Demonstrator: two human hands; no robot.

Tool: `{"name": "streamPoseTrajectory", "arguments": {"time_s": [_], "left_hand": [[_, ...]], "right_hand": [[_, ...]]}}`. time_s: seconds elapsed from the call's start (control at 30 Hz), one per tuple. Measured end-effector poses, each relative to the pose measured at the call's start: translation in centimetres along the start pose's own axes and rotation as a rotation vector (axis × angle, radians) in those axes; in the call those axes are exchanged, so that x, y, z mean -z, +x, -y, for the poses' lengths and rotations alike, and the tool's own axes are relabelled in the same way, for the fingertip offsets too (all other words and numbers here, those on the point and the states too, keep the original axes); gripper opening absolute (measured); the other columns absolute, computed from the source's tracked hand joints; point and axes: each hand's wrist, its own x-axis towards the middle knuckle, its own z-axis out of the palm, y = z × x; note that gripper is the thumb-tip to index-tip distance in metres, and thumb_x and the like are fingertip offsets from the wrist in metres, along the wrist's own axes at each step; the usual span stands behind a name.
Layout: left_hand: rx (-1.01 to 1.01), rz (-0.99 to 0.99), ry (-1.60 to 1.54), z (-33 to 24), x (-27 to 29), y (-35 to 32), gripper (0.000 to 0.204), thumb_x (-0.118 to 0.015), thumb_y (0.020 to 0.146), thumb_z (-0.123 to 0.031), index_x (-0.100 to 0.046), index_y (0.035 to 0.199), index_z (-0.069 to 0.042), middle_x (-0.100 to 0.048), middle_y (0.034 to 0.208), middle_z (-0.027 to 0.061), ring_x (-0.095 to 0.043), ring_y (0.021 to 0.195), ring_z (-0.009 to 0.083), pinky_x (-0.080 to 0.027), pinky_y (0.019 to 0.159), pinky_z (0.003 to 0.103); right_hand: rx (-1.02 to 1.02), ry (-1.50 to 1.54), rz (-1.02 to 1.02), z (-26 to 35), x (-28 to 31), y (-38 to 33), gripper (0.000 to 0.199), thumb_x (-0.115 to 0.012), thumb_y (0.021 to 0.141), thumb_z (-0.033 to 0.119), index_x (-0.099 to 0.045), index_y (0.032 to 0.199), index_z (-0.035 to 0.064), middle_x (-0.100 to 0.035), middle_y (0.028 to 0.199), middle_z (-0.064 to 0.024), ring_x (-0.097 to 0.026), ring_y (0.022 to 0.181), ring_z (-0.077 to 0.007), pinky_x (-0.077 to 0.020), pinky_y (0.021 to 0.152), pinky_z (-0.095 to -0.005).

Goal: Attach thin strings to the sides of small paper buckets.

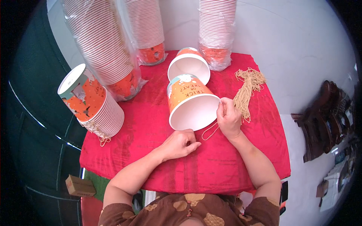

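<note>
An orange paper bucket [187, 91] with a white rim and printed figures lies tilted on its side, its white mouth facing me. At the right side of its rim, my right hand [229, 117] is closed in a pinch on a thin tan string [205, 137], which hangs in a loop beside the mouth. Against the lower rim rests my left hand [179, 145], its fingers curled and its thumb sticking out; whatever is in them is hidden. Directly behind lies a second paper bucket [188, 61], also on its side.
A bundle of tan strings [247, 88] lies right on the red tablecloth [260, 150]. Nested buckets [90, 101] with strings hanging from them lean at the left. Tall plastic-wrapped bucket stacks [98, 41] stand at the back. Beyond the table are a cardboard box [80, 186] and dark carved furniture [324, 120].
</note>
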Motion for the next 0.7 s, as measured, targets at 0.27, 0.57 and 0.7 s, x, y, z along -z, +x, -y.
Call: {"name": "streamPoseTrajectory", "arguments": {"time_s": [0.27,0.57,0.7], "left_hand": [[0.432,0.131,0.494,-3.1,5.0,0.3,0.059,-0.066,0.081,-0.051,-0.059,0.053,0.001,-0.054,0.053,0.0235,-0.059,0.055,0.0398,-0.047,0.055,0.047],[0.540,-0.277,0.531,-2.8,6.5,0.0,0.063,-0.065,0.079,-0.056,-0.065,0.056,0.002,-0.057,0.052,0.0212,-0.062,0.053,0.0361,-0.050,0.053,0.045],[0.726,-0.299,0.447,0.7,6.8,0.4,0.063,-0.064,0.081,-0.055,-0.067,0.062,0.004,-0.057,0.049,0.0171,-0.061,0.047,0.0278,-0.048,0.051,0.042]], "right_hand": [[0.346,-0.165,-0.051,-0.2,2.2,2.4,0.031,-0.065,0.074,-0.005,-0.058,0.103,0.0017,-0.052,0.067,-0.0073,-0.055,0.054,-0.0242,-0.0443,0.049,-0.0368],[0.482,-0.099,0.048,2.8,2.4,2.4,0.040,-0.064,0.070,-0.005,-0.058,0.109,-0.0009,-0.046,0.063,-0.0053,-0.049,0.051,-0.0203,-0.0389,0.046,-0.0348],[0.486,-0.059,0.030,3.0,2.1,2.3,0.042,-0.064,0.069,-0.005,-0.058,0.110,-0.0011,-0.047,0.064,-0.0057,-0.050,0.051,-0.0205,-0.0392,0.046,-0.0353]]}}
